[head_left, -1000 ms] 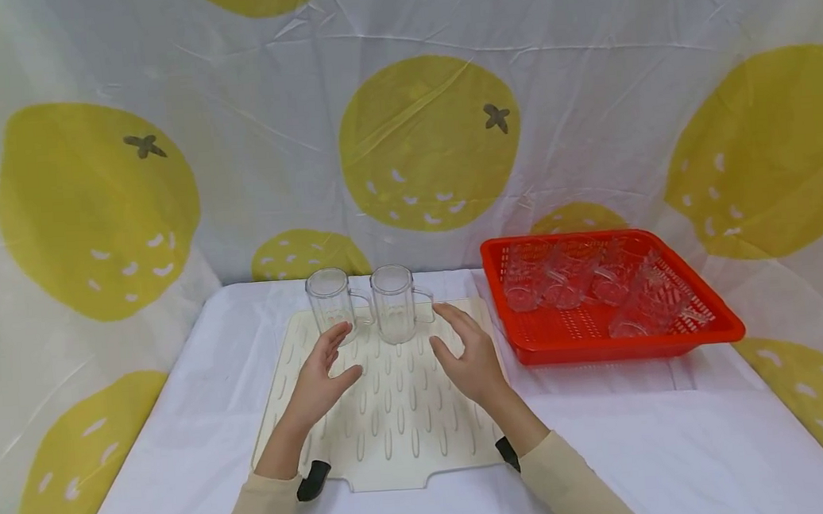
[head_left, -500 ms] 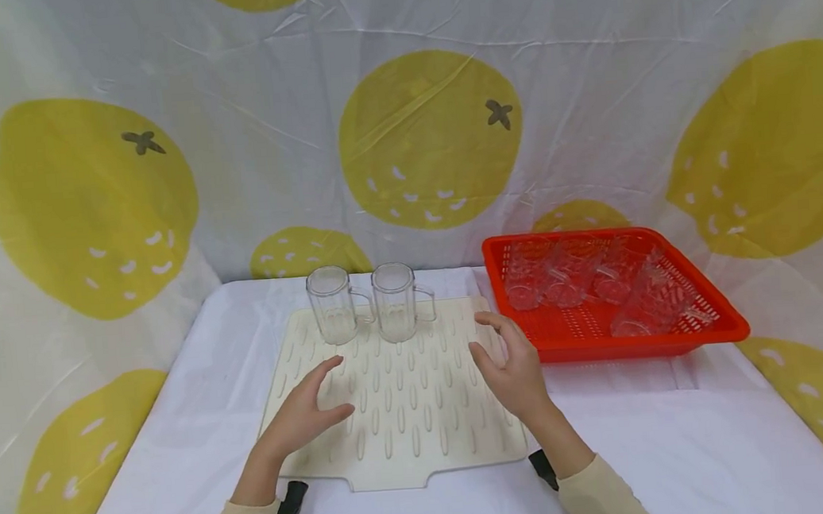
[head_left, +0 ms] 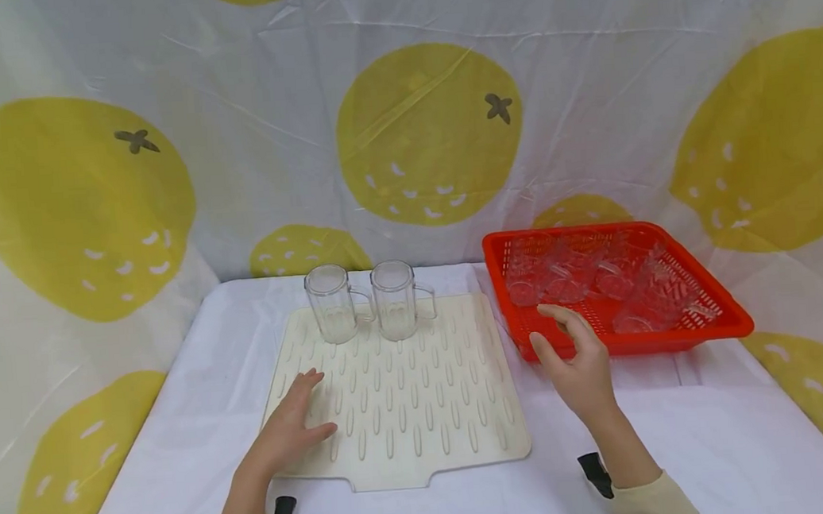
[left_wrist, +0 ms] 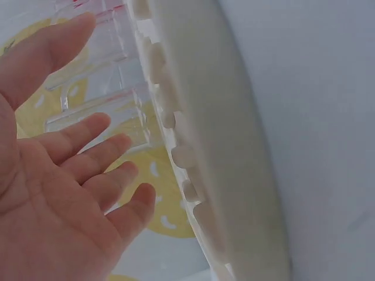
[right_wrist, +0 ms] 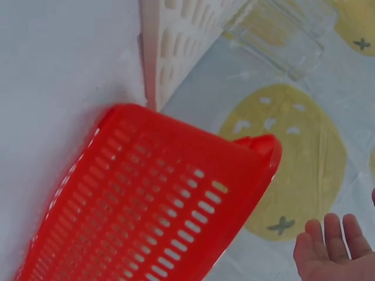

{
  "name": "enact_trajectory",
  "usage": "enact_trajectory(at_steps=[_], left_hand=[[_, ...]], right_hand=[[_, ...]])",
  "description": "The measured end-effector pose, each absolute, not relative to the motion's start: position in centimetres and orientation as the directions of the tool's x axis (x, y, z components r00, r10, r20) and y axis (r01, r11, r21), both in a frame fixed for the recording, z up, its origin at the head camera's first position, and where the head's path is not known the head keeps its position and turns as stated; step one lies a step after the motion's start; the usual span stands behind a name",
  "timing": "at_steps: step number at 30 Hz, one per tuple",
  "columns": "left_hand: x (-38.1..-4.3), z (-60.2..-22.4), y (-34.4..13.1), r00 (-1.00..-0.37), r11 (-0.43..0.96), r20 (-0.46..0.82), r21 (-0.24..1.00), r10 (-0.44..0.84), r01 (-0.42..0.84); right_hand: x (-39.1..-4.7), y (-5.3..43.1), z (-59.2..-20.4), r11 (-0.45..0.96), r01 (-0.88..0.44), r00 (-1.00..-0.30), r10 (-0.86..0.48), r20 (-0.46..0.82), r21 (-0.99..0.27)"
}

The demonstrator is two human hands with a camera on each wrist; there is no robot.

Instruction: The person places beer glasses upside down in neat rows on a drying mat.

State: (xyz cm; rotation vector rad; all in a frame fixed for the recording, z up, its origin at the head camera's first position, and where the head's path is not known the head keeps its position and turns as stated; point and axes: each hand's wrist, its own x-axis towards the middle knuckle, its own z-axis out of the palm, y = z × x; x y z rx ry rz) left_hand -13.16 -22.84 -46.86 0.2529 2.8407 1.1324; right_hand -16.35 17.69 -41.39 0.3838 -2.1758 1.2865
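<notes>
Two clear glass mugs stand upright side by side at the back of a cream ridged draining board (head_left: 394,417): the left mug (head_left: 332,310) and the right mug (head_left: 395,306), handles to the right. My left hand (head_left: 287,429) hovers over the board's left part with fingers spread, holding nothing; its palm also shows in the left wrist view. Near the front left corner of a red plastic basket (head_left: 675,340) is my right hand (head_left: 580,365), fingers loosely bent and holding nothing. Inside the basket lie several clear glass mugs (head_left: 651,300).
A white cloth (head_left: 486,506) covers the table. Behind it hangs a pale curtain (head_left: 253,141) printed with yellow lemons. The basket's perforated side (right_wrist: 152,199) rises close by in the right wrist view.
My right hand has moved right, from beside the right mug's handle to the basket's front. My left hand has drawn back down and left, away from the mugs, which stay in place.
</notes>
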Motion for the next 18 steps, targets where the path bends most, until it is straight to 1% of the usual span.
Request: enact_trajectory(at_steps=[6, 9, 18], left_hand=[[-13.3, -47.3, -23.6, -0.983, 0.728, -0.084, 0.682, 0.165, 0.064], [-13.1, -47.5, -23.9, -0.977, 0.728, -0.123, 0.684, 0.176, 0.045], [-13.2, -47.8, -23.8, -0.974, 0.739, -0.125, 0.672, 0.189, 0.057]], right_hand=[[-16.5, 20.2, -41.1, 0.506, -0.456, -0.793, 0.142, 0.593, -0.732], [-16.6, 21.6, -41.2, 0.523, -0.397, -0.793, 0.218, 0.569, -0.754], [-17.0, 25.8, -40.8, 0.535, -0.218, -0.768, 0.423, 0.482, -0.816]])
